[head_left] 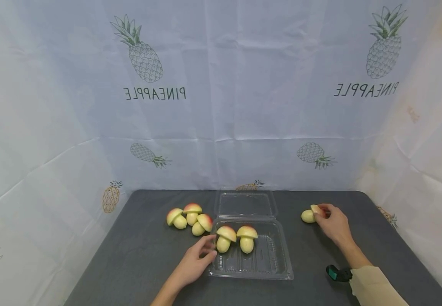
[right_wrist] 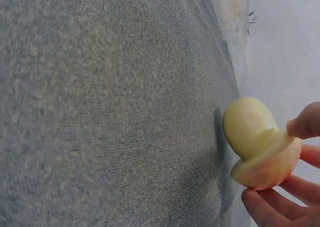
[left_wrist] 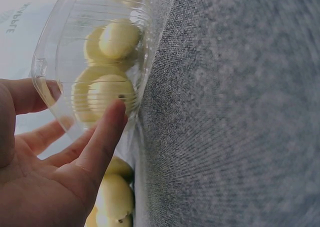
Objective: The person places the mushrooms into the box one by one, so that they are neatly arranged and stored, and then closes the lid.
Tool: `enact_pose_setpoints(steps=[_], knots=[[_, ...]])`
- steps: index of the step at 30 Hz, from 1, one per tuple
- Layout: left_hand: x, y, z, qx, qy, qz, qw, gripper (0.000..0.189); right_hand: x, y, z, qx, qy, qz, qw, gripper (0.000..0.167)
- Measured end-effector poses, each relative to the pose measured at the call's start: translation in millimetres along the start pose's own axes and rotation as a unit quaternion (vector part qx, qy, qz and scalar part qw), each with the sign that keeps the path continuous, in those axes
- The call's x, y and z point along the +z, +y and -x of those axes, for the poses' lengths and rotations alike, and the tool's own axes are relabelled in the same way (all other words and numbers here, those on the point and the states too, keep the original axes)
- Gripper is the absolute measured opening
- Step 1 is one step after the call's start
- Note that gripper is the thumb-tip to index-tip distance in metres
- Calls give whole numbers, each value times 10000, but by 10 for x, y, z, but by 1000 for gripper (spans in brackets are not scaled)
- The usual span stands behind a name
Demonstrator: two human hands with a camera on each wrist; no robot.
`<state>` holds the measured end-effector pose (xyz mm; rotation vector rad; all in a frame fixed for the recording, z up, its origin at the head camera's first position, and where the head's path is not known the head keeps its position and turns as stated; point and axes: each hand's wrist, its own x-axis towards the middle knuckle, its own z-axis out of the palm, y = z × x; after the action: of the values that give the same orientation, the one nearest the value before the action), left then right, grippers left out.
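Note:
My right hand [head_left: 334, 222] pinches a mushroom-shaped piece [right_wrist: 250, 124] by its red-and-yellow cap, thumb on one side and fingers on the other. Its pale yellow stem points left in the head view, close to the table. My left hand [head_left: 193, 259] rests at the left wall of a clear plastic clamshell container [head_left: 266, 272], its fingers fairly straight. Through that wall, the left wrist view shows two pale stems behind the fingertips [left_wrist: 118, 109]. Two such pieces, a left one [head_left: 224, 238] and a right one [head_left: 247, 239], lie in the container's left half, caps away from me.
Several loose mushroom-shaped pieces [head_left: 198, 225] lie together left of the container. The open lid [head_left: 245, 204] lies back behind the base. A dark grey cloth [head_left: 129, 263] covers the table, with white pineapple-print curtains [head_left: 224, 106] around it. A black wrist device [head_left: 339, 273] sits by the right sleeve.

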<state>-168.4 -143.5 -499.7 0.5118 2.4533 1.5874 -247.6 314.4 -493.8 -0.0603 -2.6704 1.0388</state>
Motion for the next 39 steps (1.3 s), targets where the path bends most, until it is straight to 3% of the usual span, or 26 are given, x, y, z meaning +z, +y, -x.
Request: enact_pose_setpoints(steps=[39], knots=[[1, 2, 4, -2, 16, 69, 10000, 48, -4, -488, 171, -851, -348, -575, 9941, 41]])
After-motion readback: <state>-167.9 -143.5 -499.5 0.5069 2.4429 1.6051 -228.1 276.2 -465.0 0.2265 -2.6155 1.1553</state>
